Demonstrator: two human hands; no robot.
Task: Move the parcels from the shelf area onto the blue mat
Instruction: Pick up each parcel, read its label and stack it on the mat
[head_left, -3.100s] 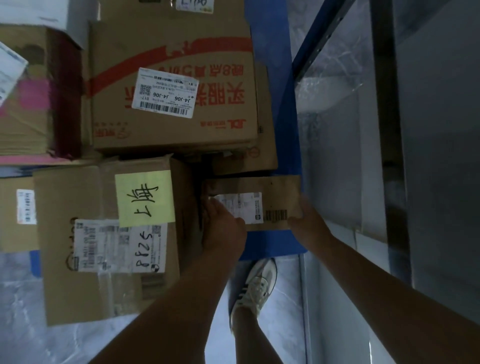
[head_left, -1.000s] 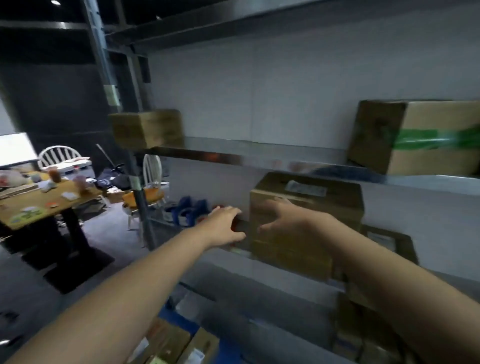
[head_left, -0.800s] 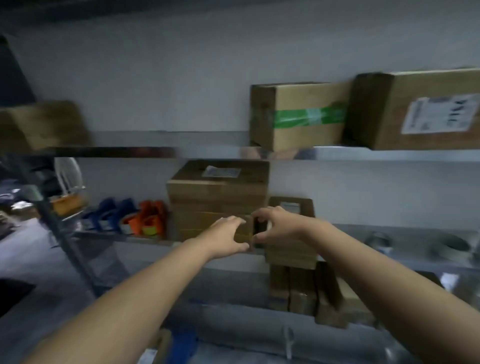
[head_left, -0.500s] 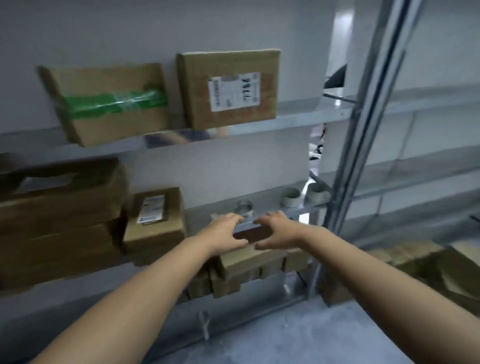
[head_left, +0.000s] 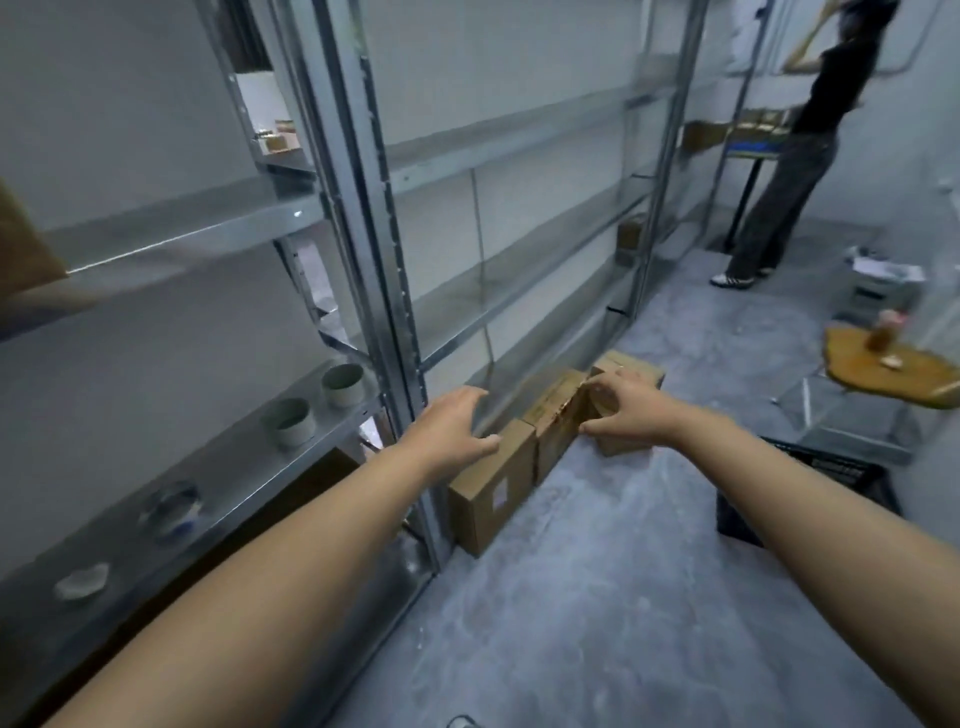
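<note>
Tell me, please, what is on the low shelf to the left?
On the shelf stand a grey roll and a second roll, then a flat ring and a pale scrap. Their walls hide the rolls' insides.

Both arms reach fwd. L hand, fingers spread, holds nothing, just above nearest parcel. R hand, fingers also spread, sits in front of middle parcel & far parcel; contact unclear. Parcels stand in a row on concrete floor beside metal shelving. Tape rolls on low shelf, left. Second person stands far back, right.
</note>
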